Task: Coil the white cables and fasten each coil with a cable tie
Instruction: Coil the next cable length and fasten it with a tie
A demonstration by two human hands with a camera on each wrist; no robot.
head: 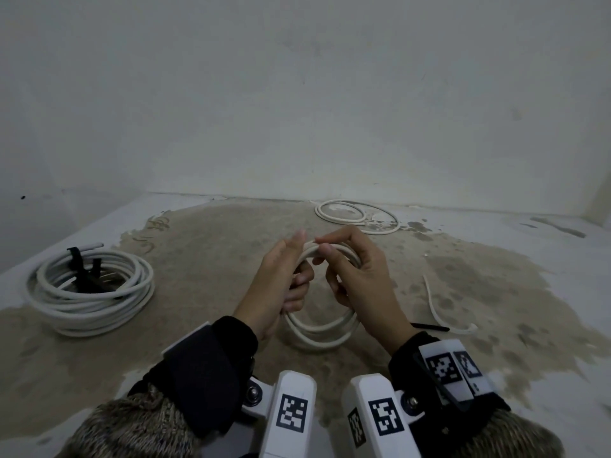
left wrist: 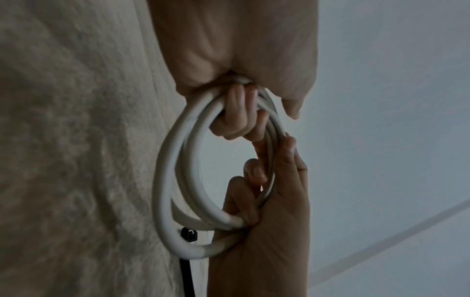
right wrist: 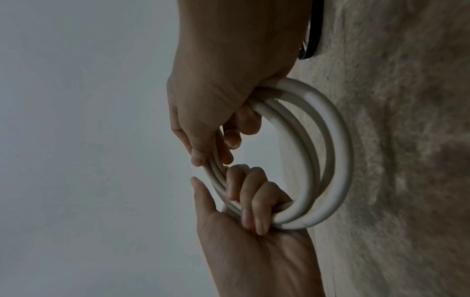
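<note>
Got both hands on this small white round cable coil (head: pixel 322 328): left hand (head: pixel 281 285) fingers wrapped round it, right hand (head: pixel 358 282) fingers pinching the top.

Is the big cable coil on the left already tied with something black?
Yes, the big coil lies on the floor with black ties wrapped across it.
</note>
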